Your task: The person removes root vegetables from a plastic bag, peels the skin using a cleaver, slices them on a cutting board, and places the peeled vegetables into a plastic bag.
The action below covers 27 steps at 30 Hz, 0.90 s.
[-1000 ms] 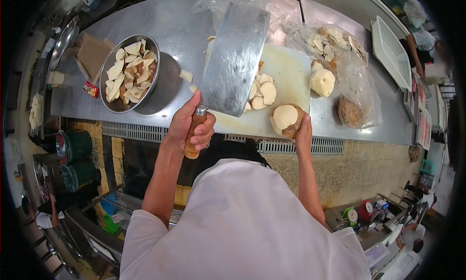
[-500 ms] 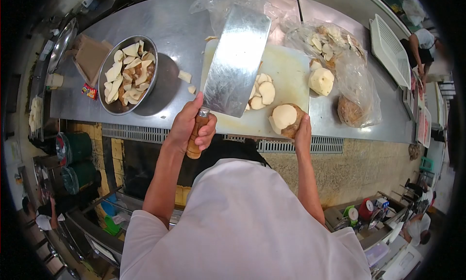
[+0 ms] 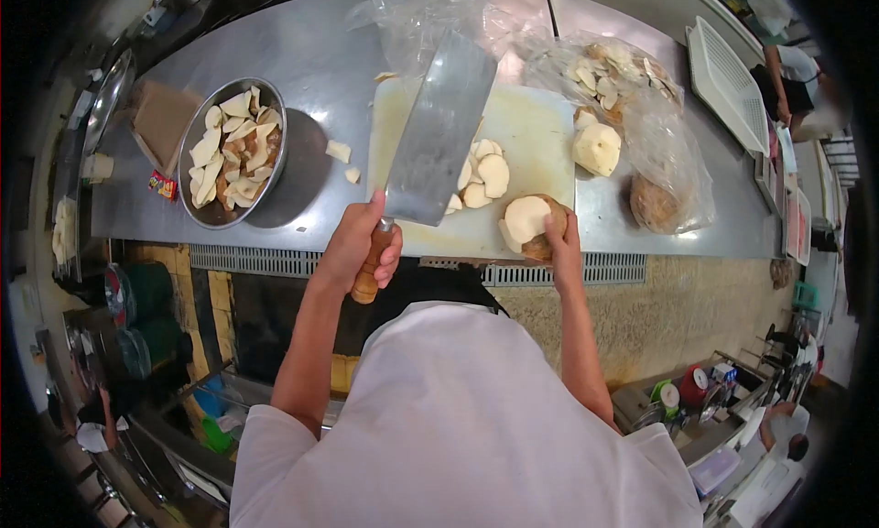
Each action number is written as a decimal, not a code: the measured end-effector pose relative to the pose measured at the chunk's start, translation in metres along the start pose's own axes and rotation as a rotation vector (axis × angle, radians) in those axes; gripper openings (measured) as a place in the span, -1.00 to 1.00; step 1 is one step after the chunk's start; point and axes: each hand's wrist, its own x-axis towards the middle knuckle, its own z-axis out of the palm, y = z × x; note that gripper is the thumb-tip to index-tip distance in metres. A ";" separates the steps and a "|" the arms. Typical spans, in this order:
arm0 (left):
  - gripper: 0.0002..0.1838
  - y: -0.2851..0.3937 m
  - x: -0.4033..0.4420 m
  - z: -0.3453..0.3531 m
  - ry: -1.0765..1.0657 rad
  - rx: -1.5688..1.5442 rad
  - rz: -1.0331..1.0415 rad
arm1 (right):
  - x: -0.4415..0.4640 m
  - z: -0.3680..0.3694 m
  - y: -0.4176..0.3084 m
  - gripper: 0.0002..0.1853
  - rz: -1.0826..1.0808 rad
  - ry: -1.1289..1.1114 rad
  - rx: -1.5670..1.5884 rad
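Observation:
My left hand [image 3: 355,246] is wrapped round the wooden handle of a cleaver [image 3: 441,130], whose broad blade stands over the left part of a pale cutting board [image 3: 540,130]. At the board's front right corner my right hand [image 3: 565,244] grips a brown-skinned tuber [image 3: 528,224] with a white cut face, fingers on its right side and top. Between blade and tuber lie several white slices [image 3: 493,174] on the board. A peeled tuber [image 3: 596,150] sits just beyond the board's right edge.
A steel bowl [image 3: 282,152] of peelings stands left, beside a cardboard piece [image 3: 163,125] and a red packet [image 3: 163,185]. Plastic bags with peelings [image 3: 595,70] and a brown tuber [image 3: 655,203] lie right, near a white tray [image 3: 728,84]. Another person [image 3: 792,75] stands at far right.
The cleaver blade has tilted and turned slightly. My right hand's fingers have moved up onto the tuber's cut face. The view has shifted a little.

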 end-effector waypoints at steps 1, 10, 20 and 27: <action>-0.26 -0.002 0.002 0.002 -0.010 0.005 -0.003 | -0.005 0.000 -0.011 -0.33 0.102 -0.092 0.109; -0.48 -0.049 0.011 0.034 0.101 1.093 0.412 | 0.008 -0.005 -0.004 -0.10 -0.036 -0.091 -0.017; -0.54 -0.025 -0.053 0.058 -0.028 1.404 0.182 | -0.004 -0.001 -0.015 -0.13 -0.119 -0.236 -0.222; -0.51 -0.061 0.002 0.077 -0.003 1.423 0.359 | -0.011 0.010 -0.011 -0.10 -0.143 -0.222 -0.352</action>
